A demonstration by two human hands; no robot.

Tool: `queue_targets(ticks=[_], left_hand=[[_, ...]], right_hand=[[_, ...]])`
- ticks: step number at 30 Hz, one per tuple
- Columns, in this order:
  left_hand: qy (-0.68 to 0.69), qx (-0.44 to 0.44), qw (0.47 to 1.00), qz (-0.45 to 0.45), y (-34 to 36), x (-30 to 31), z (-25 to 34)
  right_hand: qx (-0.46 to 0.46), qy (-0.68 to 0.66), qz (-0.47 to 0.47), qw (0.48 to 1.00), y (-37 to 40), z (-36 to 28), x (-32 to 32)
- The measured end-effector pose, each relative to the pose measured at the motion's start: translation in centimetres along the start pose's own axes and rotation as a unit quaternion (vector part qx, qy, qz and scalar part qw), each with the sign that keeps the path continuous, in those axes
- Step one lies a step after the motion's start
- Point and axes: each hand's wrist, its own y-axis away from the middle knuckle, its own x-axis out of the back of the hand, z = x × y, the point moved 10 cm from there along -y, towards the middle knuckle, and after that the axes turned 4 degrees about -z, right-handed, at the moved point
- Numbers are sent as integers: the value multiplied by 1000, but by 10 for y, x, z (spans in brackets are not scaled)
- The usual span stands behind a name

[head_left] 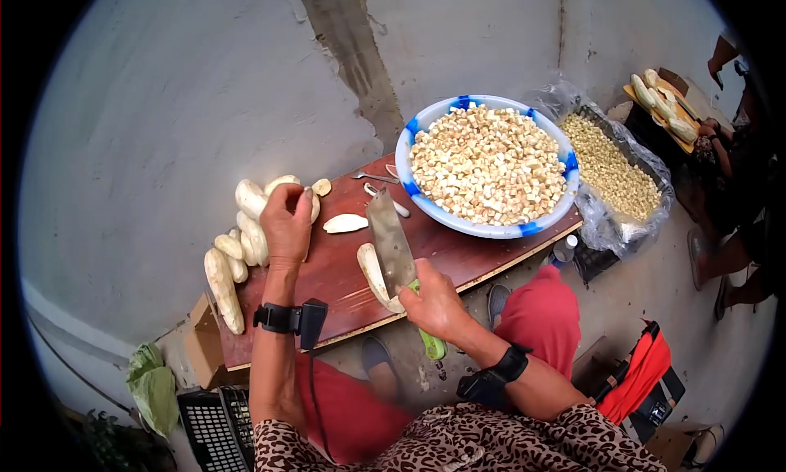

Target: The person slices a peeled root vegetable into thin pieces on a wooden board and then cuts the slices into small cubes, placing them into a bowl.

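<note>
My right hand (430,300) grips the green handle of a cleaver (391,243), its broad blade lying over a peeled eggplant piece (372,267) on the dark red board (336,284). My left hand (286,230) is raised beside a pile of whole peeled eggplants (250,239), fingers bent and drawn together; whether something small is between them I cannot make out. A cut eggplant slice (345,223) and a small end piece (322,187) lie near it. Behind the blade lies a peeler-like tool with a white handle (399,209).
A blue-and-white basin (475,228) heaped with pale cubes stands on the board's right end. Beyond it, a plastic-lined crate (614,165) holds more cubes. Another person's hand (708,130) is by peeled eggplants at far right. A black crate (217,431) sits lower left.
</note>
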Motion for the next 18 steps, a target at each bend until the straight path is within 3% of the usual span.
queue_targets(ticks=[2,5,8,11,15,18], left_hand=[[75,-69,993,66,-8,18,66],[73,-237,964,95,-6,15,159],[102,-310,940,97,2,-14,210],[-41,-282,951,-123,-6,-97,194],[-31,-203,973,-104,-2,-91,146],[80,-59,990,-101,7,-77,91]], right_hand=[[-8,1,-16,1000,2,0,-8],[-19,13,-46,999,4,1,-21],[-5,16,-62,998,5,2,-28],[16,22,-66,997,8,-1,-27],[6,71,-60,996,7,4,-20],[-4,88,-68,994,11,-3,-14]])
